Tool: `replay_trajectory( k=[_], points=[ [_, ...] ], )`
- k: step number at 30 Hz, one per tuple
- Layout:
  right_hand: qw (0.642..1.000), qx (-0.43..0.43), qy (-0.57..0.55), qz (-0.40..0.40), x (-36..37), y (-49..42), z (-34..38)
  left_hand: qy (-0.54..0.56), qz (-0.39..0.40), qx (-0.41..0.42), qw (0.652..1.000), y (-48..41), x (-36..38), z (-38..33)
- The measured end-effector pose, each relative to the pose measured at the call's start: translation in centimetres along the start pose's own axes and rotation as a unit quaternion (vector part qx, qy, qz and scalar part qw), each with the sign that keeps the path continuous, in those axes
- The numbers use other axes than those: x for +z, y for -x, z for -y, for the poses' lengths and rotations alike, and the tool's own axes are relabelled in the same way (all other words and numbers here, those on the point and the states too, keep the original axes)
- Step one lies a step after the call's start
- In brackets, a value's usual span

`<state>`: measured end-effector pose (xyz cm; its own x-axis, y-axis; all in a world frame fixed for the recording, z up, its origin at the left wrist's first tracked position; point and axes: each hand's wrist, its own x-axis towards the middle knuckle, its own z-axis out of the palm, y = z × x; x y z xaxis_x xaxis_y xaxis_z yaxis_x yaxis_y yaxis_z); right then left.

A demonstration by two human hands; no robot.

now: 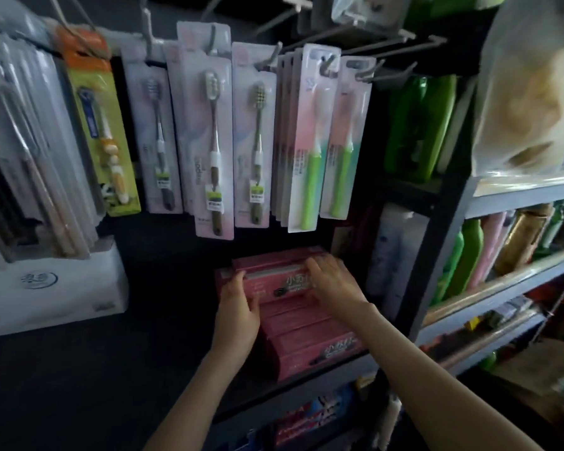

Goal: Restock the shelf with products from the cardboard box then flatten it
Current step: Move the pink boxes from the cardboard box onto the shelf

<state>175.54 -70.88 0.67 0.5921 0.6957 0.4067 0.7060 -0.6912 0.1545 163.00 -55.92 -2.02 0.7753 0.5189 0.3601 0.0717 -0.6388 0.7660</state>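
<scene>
Both bare forearms reached up from the lower edge toward a dark shelf [176, 336] in a dim shop aisle. Above it, carded toothbrushes [214, 131] hung on pegs, a white carton [52, 288] stood to the left, and green bottles [417, 125] filled the grey racking on the right. At the shelf's right end sat a stack of pink boxes [306, 340]. The left hand [238, 307] gripped the left end of the top pink box [274, 283], fingers curled round it. The right hand [332, 281] lay flat on its right end, fingers straight.
</scene>
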Motion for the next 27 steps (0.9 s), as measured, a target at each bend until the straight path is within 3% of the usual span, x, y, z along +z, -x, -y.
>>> replay_trajectory(
  k=[2,8,11,20,24,27],
  points=[
    [1.0,0.014,-0.017,-0.015,1.0,-0.7,0.0,0.035,-0.004,-0.011,0.999,0.1,0.9,0.5],
    [0.975,0.025,-0.22,-0.019,1.6,1.2,-1.0,0.085,-0.026,-0.021,0.996,0.8,2.0,0.4],
    [0.978,0.018,-0.204,-0.044,0.6,3.3,-1.0,0.094,-0.028,-0.025,0.995,0.8,2.6,-0.1],
    [0.976,0.038,-0.215,-0.001,-2.6,4.9,-1.2,0.058,-0.09,-0.094,0.99,-1.2,2.5,-0.7],
    [0.975,0.01,-0.217,0.046,-3.1,2.8,0.6,0.007,-0.079,-0.077,0.994,-0.6,1.9,0.4],
    [0.988,-0.017,-0.146,0.037,-2.9,2.0,2.4,-0.033,-0.101,-0.02,0.994,0.4,1.3,0.4]
  ],
)
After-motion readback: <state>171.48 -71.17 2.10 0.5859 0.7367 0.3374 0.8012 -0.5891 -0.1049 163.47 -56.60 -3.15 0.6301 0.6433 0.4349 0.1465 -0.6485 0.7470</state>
